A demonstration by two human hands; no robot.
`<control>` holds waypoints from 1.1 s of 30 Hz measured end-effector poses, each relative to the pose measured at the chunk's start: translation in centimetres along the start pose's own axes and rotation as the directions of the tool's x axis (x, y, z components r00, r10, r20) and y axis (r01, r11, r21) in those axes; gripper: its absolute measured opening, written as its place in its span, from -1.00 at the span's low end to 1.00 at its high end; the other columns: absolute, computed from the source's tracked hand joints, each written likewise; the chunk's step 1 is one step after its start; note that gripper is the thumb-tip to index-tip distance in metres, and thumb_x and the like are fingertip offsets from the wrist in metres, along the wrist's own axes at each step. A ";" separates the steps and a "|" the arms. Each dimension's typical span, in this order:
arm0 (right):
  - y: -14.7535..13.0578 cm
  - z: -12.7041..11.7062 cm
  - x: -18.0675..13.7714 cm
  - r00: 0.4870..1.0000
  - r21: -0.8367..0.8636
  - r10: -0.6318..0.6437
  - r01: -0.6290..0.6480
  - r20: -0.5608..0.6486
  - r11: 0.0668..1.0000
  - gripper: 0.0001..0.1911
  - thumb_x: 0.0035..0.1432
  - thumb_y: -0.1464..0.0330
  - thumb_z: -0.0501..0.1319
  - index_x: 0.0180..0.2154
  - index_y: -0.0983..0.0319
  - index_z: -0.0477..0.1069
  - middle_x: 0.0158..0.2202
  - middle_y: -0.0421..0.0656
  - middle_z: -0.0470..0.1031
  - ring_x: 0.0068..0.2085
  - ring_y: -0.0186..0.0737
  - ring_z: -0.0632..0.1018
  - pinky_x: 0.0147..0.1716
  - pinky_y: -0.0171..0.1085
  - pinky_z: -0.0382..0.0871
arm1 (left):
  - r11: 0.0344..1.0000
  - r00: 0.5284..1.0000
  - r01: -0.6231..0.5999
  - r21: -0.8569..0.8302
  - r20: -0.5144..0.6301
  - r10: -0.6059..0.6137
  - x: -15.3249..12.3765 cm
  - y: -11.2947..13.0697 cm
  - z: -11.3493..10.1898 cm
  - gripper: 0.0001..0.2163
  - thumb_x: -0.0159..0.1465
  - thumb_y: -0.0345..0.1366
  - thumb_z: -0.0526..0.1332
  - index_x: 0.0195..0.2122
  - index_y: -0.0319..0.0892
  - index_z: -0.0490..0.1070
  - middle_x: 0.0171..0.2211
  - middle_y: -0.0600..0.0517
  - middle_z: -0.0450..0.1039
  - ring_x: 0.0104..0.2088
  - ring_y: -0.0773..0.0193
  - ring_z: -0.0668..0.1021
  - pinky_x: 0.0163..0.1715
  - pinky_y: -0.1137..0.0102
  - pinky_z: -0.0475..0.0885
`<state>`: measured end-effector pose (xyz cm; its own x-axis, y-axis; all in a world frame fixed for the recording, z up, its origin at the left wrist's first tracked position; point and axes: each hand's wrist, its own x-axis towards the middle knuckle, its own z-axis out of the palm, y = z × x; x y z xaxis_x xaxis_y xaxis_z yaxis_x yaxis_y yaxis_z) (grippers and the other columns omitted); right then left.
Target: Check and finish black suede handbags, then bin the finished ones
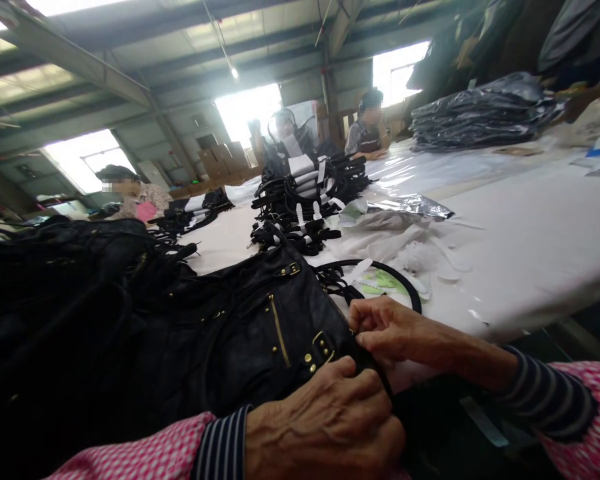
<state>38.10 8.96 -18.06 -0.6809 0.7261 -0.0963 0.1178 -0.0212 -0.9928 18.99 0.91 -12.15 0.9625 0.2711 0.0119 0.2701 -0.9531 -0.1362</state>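
A black handbag (pixel 290 307) with gold zips, studs and buckles lies on its side in front of me, its opening edge turned to the right. My left hand (pixel 325 427) is closed on the bag's near corner, below a gold buckle; its fingertips are partly hidden. At the opening edge my right hand (pixel 385 327) pinches the bag with thumb and forefinger; any small part between them cannot be made out. One curved black handle (pixel 413 290) arches out beyond my right hand.
More black bags (pixel 55 287) are heaped at left. A stack of bags with white wrapping (pixel 305 180) stands ahead on the white table (pixel 520 233), beside clear plastic and scraps (pixel 385 280). Plastic-wrapped bundles (pixel 480 113) lie at the back right. Several people sit across the table.
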 end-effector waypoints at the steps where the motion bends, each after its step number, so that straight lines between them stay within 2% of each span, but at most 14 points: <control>1: -0.1 0.0 0.0 0.999 -0.081 -0.028 0.025 -0.045 0.996 -0.89 -0.01 0.43 0.20 -0.35 0.22 0.32 -0.57 -0.34 0.30 -0.57 -0.39 0.31 -0.60 -0.40 0.11 | 0.999 1.000 0.017 -0.039 0.013 -0.017 0.0 -0.1 -0.2 -0.85 0.47 -0.32 0.12 -0.29 -0.19 0.32 -0.36 0.07 0.40 -0.27 0.26 0.40 -0.17 0.24 0.25; 3: -0.1 -0.2 0.4 0.978 -0.309 -0.165 0.118 -0.130 0.944 -0.92 -0.01 0.45 0.21 -0.41 0.23 0.32 -0.55 -0.32 0.29 -0.53 -0.39 0.31 -0.57 -0.39 0.11 | 0.991 0.999 0.035 -0.129 0.040 -0.030 0.1 -0.4 -0.6 -0.84 0.46 -0.29 0.15 -0.29 -0.18 0.28 -0.38 0.11 0.39 -0.30 0.29 0.38 -0.18 0.24 0.24; 5: 0.0 -0.5 1.3 0.935 -0.530 -0.323 0.202 -0.145 0.824 -0.92 0.00 0.49 0.21 -0.44 0.23 0.32 -0.54 -0.31 0.29 -0.50 -0.39 0.30 -0.51 -0.38 0.09 | 0.977 0.999 0.037 -0.211 0.044 -0.028 0.1 -0.6 -0.9 -0.83 0.44 -0.25 0.17 -0.29 -0.17 0.25 -0.37 0.13 0.38 -0.30 0.30 0.37 -0.22 0.25 0.22; 6: 0.2 -0.7 2.0 0.915 -0.598 -0.380 0.228 -0.138 0.768 -0.91 0.00 0.50 0.21 -0.44 0.24 0.32 -0.54 -0.31 0.29 -0.49 -0.38 0.31 -0.49 -0.37 0.09 | 0.970 0.999 0.038 -0.239 0.040 -0.030 0.1 -0.8 -1.0 -0.82 0.44 -0.24 0.18 -0.28 -0.17 0.25 -0.37 0.13 0.38 -0.29 0.30 0.37 -0.23 0.26 0.21; 8: 0.5 -1.0 3.5 0.895 -0.652 -0.427 0.249 -0.127 0.716 -0.93 0.04 0.49 0.22 -0.42 0.24 0.34 -0.54 -0.31 0.31 -0.49 -0.38 0.32 -0.47 -0.37 0.09 | 0.962 0.999 0.037 -0.269 0.028 -0.031 0.1 -0.9 -0.8 -0.81 0.44 -0.23 0.18 -0.28 -0.16 0.23 -0.37 0.14 0.38 -0.29 0.30 0.37 -0.28 0.27 0.19; 11: 1.0 -1.6 5.3 0.886 -0.669 -0.446 0.257 -0.125 0.698 -0.94 0.05 0.47 0.24 -0.40 0.24 0.37 -0.54 -0.31 0.32 -0.49 -0.38 0.33 -0.46 -0.37 0.09 | 0.958 0.998 0.062 -0.280 0.017 -0.060 0.0 -1.1 -0.3 -0.79 0.40 -0.22 0.22 -0.31 -0.15 0.23 -0.37 0.13 0.39 -0.30 0.29 0.36 -0.33 0.27 0.18; 13: 1.2 -1.9 5.4 0.889 -0.660 -0.446 0.273 -0.104 0.699 -0.96 0.06 0.47 0.24 -0.40 0.24 0.39 -0.53 -0.31 0.34 -0.49 -0.37 0.34 -0.45 -0.37 0.12 | 0.955 0.997 0.077 -0.287 0.020 -0.075 0.0 -1.1 0.0 -0.78 0.39 -0.20 0.23 -0.32 -0.15 0.23 -0.35 0.13 0.41 -0.31 0.30 0.37 -0.34 0.26 0.18; 15: 1.3 -2.1 4.5 0.901 -0.656 -0.425 0.269 -0.088 0.705 -0.96 0.06 0.47 0.23 -0.39 0.24 0.40 -0.52 -0.30 0.35 -0.48 -0.36 0.35 -0.45 -0.36 0.13 | 0.952 0.998 0.068 -0.299 0.027 -0.063 -0.1 -1.0 0.3 -0.80 0.42 -0.19 0.20 -0.29 -0.14 0.25 -0.34 0.13 0.42 -0.29 0.31 0.39 -0.33 0.27 0.19; 18: 1.6 -1.8 2.4 0.927 -0.682 -0.357 0.188 -0.115 0.707 -0.95 0.09 0.45 0.23 -0.41 0.22 0.38 -0.54 -0.30 0.32 -0.50 -0.35 0.32 -0.48 -0.34 0.09 | 0.959 0.999 0.040 -0.279 0.033 -0.032 -0.1 -0.6 1.3 -0.85 0.47 -0.22 0.13 -0.22 -0.14 0.27 -0.33 0.14 0.43 -0.25 0.31 0.42 -0.27 0.25 0.21; 21: 1.8 -1.1 1.1 0.941 -0.679 -0.310 0.141 -0.134 0.721 -0.88 0.16 0.38 0.24 -0.42 0.21 0.34 -0.54 -0.30 0.33 -0.49 -0.35 0.32 -0.47 -0.33 0.08 | 0.983 0.999 0.036 -0.182 0.002 -0.036 -0.1 -0.3 2.9 -0.90 0.46 -0.27 0.14 -0.20 -0.16 0.28 -0.29 0.11 0.42 -0.19 0.27 0.43 -0.16 0.23 0.22; 23: 1.9 -0.9 1.0 0.936 -0.698 -0.326 0.144 -0.135 0.702 -0.85 0.16 0.37 0.23 -0.44 0.21 0.31 -0.52 -0.29 0.34 -0.48 -0.35 0.32 -0.45 -0.32 0.09 | 0.993 0.999 0.032 -0.117 -0.034 -0.036 0.1 -0.1 3.7 -0.90 0.45 -0.27 0.14 -0.19 -0.18 0.29 -0.32 0.09 0.39 -0.19 0.24 0.43 -0.16 0.24 0.22; 26: 2.1 -1.2 1.9 0.925 -0.734 -0.354 0.142 -0.141 0.664 -0.85 0.13 0.42 0.21 -0.46 0.21 0.27 -0.53 -0.30 0.30 -0.48 -0.34 0.32 -0.43 -0.32 0.09 | 0.993 0.999 0.031 -0.115 -0.024 -0.034 0.5 0.0 3.6 -0.83 0.48 -0.21 0.10 -0.23 -0.18 0.28 -0.40 0.11 0.35 -0.29 0.26 0.42 -0.24 0.26 0.22; 30: 2.5 -1.6 4.1 0.909 -0.784 -0.375 0.095 -0.184 0.614 -0.94 0.18 0.41 0.19 -0.37 0.22 0.38 -0.49 -0.25 0.37 -0.43 -0.29 0.40 -0.38 -0.31 0.13 | 0.984 0.997 0.078 -0.158 0.021 -0.076 1.0 -0.1 2.5 -0.69 0.48 -0.03 0.08 -0.27 -0.17 0.27 -0.41 0.11 0.41 -0.34 0.28 0.44 -0.32 0.27 0.24; 33: 2.3 -1.4 6.2 0.894 -0.842 -0.374 -0.008 -0.248 0.540 -0.92 0.23 0.41 0.17 -0.30 0.25 0.44 -0.42 -0.16 0.48 -0.36 -0.21 0.48 -0.33 -0.28 0.16 | 0.981 0.995 0.093 -0.172 0.051 -0.085 1.2 0.0 2.2 -0.72 0.47 -0.08 0.11 -0.29 -0.17 0.27 -0.44 0.12 0.40 -0.37 0.29 0.43 -0.34 0.29 0.24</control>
<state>35.20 14.37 -20.87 -0.4731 0.8273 0.3028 0.6772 0.5614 -0.4756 20.07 1.55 -14.34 0.9334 0.3579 -0.0271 0.3587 -0.9327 0.0378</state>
